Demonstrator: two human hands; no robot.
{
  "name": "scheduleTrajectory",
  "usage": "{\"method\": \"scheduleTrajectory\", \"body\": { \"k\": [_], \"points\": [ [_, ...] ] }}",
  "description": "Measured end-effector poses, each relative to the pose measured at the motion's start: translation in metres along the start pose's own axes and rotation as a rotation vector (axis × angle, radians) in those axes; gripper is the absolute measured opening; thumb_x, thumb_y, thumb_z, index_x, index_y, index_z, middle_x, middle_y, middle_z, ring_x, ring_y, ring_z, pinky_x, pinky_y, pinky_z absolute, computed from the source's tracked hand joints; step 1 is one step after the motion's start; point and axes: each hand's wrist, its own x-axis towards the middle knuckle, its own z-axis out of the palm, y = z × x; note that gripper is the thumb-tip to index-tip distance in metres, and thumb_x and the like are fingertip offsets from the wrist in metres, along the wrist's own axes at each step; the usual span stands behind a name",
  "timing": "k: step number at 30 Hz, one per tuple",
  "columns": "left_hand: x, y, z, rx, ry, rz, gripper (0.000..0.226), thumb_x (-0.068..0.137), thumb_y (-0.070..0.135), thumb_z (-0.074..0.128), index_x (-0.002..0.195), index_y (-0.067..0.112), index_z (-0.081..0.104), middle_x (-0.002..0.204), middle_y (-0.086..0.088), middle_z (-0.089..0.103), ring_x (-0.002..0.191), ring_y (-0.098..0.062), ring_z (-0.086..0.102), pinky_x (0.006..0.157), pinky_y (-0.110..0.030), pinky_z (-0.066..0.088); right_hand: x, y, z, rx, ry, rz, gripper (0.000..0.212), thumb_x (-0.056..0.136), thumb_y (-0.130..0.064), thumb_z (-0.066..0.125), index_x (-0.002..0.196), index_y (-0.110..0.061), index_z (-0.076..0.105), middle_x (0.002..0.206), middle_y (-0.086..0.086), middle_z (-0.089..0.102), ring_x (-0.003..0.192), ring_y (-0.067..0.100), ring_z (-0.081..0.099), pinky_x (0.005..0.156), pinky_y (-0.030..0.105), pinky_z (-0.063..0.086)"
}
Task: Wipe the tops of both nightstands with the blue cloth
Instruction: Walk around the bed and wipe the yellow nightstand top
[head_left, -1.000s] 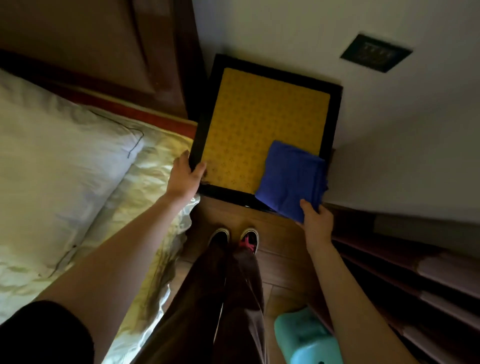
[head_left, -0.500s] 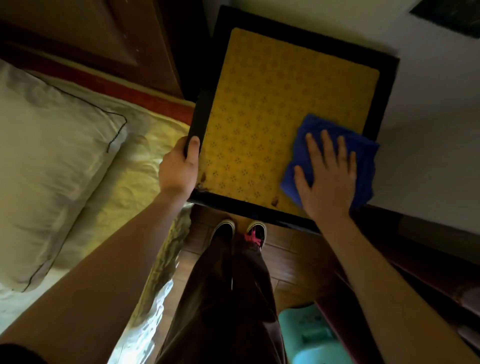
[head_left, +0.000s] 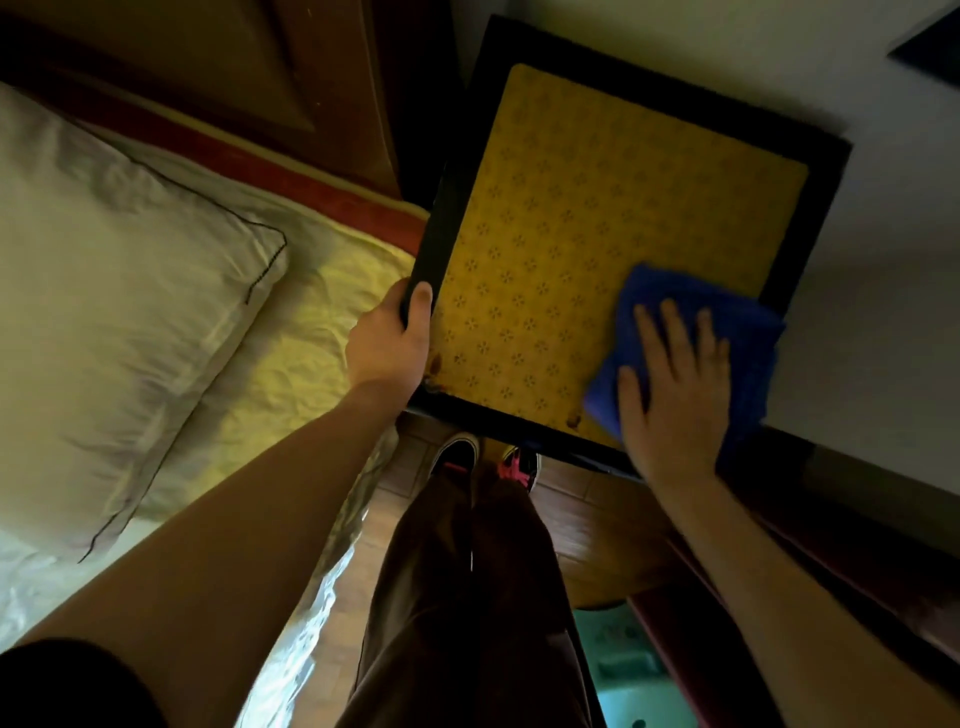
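A nightstand with a black frame and a yellow patterned top stands straight ahead, between the bed and the wall. The blue cloth lies folded on its near right corner. My right hand presses flat on the cloth with fingers spread and straight. My left hand grips the nightstand's left edge near the front corner, thumb over the black frame. Small brown marks show along the yellow top's near edge.
The bed with a white pillow and pale sheet fills the left. A wooden headboard rises behind it. My shoes stand on the wood floor below the nightstand. A teal object sits at bottom right, beside dark shelving.
My right hand went from grasping the cloth's near corner to lying flat on top of it, and the cloth slid onto the near right part of the top. The view moved closer.
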Motion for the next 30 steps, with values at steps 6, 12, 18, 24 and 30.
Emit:
{"method": "scheduleTrajectory", "body": {
  "k": [6,12,18,24,30],
  "points": [
    [0.0,-0.004,0.004,0.039,0.049,0.051,0.044,0.098,0.047,0.029,0.117,0.021,0.059,0.073,-0.001,0.057,0.071,-0.032,0.059,0.06,-0.033,0.037,0.01,-0.003,0.004,-0.07,-0.005,-0.07,0.056,0.096,-0.043,0.037,0.148,-0.022,0.037,0.155,0.006,0.037,0.144,0.036,0.026,0.118,0.051,0.018],
    [0.0,-0.002,0.005,0.042,0.041,0.038,0.044,0.098,0.046,0.029,0.113,0.019,0.061,0.072,-0.001,0.057,0.067,-0.027,0.053,0.062,-0.033,0.037,0.154,0.001,-0.011,0.005,0.15,0.068,0.054,0.098,-0.045,0.031,0.149,-0.027,0.035,0.157,0.002,0.034,0.147,0.03,0.023,0.121,0.044,0.013],
    [-0.002,0.002,0.002,0.057,0.037,0.03,0.041,0.099,0.041,0.031,0.109,0.015,0.061,0.071,-0.003,0.055,0.064,-0.024,0.047,0.061,-0.031,0.032,0.092,-0.02,-0.006,0.019,0.094,0.06,0.054,0.099,-0.044,0.032,0.151,-0.027,0.031,0.158,0.001,0.031,0.148,0.03,0.02,0.122,0.045,0.01],
    [-0.003,0.004,0.002,0.063,0.035,0.019,0.042,0.099,0.04,0.031,0.112,0.014,0.061,0.069,-0.001,0.054,0.064,-0.024,0.049,0.06,-0.03,0.031,-0.036,-0.052,0.012,-0.043,-0.086,-0.038,0.058,0.093,-0.047,0.045,0.148,-0.029,0.038,0.156,0.001,0.036,0.146,0.029,0.021,0.12,0.045,0.011],
    [-0.004,0.005,0.002,0.082,0.034,-0.024,0.039,0.1,0.038,0.033,0.108,0.015,0.062,0.058,0.012,0.046,0.058,-0.019,0.046,0.057,-0.03,0.029,0.124,-0.055,0.004,0.028,0.068,-0.024,0.057,0.095,-0.051,0.034,0.149,-0.031,0.033,0.158,-0.001,0.032,0.147,0.029,0.023,0.121,0.044,0.012]
  ]
}}
